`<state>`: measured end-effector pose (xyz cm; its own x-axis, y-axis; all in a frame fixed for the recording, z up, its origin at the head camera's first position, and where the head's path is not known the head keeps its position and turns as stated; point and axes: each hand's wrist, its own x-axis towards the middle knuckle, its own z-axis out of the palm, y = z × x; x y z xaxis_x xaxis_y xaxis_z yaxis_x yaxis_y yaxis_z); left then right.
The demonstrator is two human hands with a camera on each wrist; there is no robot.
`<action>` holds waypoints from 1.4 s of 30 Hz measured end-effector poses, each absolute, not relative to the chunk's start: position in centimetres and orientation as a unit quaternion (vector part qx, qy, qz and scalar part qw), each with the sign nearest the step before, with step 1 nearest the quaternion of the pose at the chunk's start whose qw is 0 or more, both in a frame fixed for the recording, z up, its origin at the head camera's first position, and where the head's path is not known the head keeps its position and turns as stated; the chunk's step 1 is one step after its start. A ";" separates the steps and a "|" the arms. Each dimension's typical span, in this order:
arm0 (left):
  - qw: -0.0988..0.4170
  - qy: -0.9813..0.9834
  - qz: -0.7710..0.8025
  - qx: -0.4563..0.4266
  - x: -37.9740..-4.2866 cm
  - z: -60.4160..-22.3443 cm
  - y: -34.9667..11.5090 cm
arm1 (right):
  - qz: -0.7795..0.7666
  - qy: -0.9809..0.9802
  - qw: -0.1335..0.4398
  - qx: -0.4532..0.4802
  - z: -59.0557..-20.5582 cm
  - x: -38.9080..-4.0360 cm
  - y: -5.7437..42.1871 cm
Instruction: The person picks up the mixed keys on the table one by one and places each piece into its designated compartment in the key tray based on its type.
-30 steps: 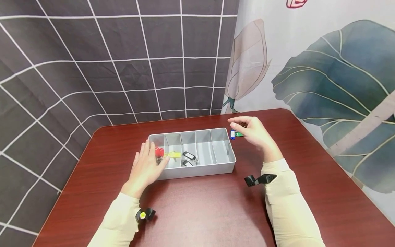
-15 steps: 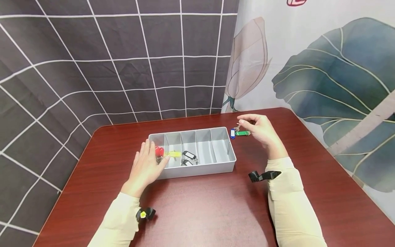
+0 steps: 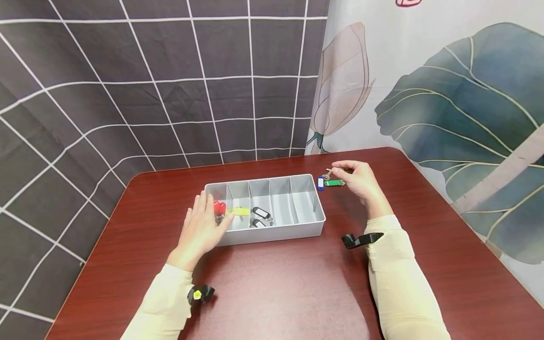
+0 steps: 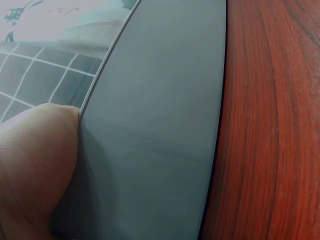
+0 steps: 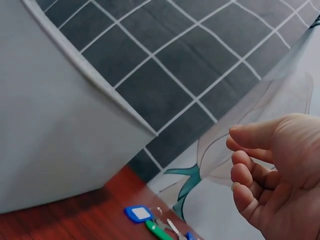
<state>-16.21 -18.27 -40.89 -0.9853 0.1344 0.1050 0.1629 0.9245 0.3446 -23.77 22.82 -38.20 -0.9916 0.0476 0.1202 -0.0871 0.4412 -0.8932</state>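
Observation:
My left hand point(image 3: 199, 226) rests at the left end of a grey tray point(image 3: 272, 234) with compartments, fingers straight; its thumb point(image 4: 42, 155) meets the rim in the left wrist view. Red key tags point(image 3: 219, 208), a yellow key tag point(image 3: 241, 211) and black key tags point(image 3: 261, 213) lie in its three left compartments. Past the tray's right end, my right hand point(image 3: 359, 182) hovers with loosely curled fingers, nothing visible in them. Beside its fingertips a blue key tag point(image 3: 320, 183), a green key tag point(image 3: 334, 183) and a metal key point(image 5: 175, 228) lie on the table.
The tray stands on a reddish-brown wooden table point(image 3: 272, 283). Dark grid-patterned cloth point(image 3: 225, 99) hangs behind it, and a pale curtain point(image 3: 348, 56) with leaf and flower prints hangs at the back right. The two right compartments show bare bottoms.
My right hand has drawn back to the right from over the blue and green key tags, uncovering the green tag and a key. The left hand stays in place.

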 end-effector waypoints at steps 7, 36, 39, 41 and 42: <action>0.041 -0.980 -0.180 -0.076 -16.3 -40.9 -18.3 | 0.524 -0.849 0.070 -0.022 -39.3 -24.1 23.5; 0.046 -0.980 -0.178 -0.079 -16.4 -41.0 -18.3 | 0.515 -0.851 0.024 -0.099 -44.2 -25.7 25.3; 0.045 -0.980 -0.178 -0.079 -16.3 -41.0 -18.4 | 0.515 -0.851 0.017 -0.103 -44.5 -25.7 25.3; 0.046 -0.980 -0.179 -0.079 -16.4 -41.0 -18.4 | 0.514 -0.852 0.015 -0.102 -44.7 -25.8 25.4; 0.047 -0.980 -0.179 -0.078 -16.4 -41.0 -18.4 | 0.513 -0.852 0.015 -0.099 -44.7 -25.8 25.4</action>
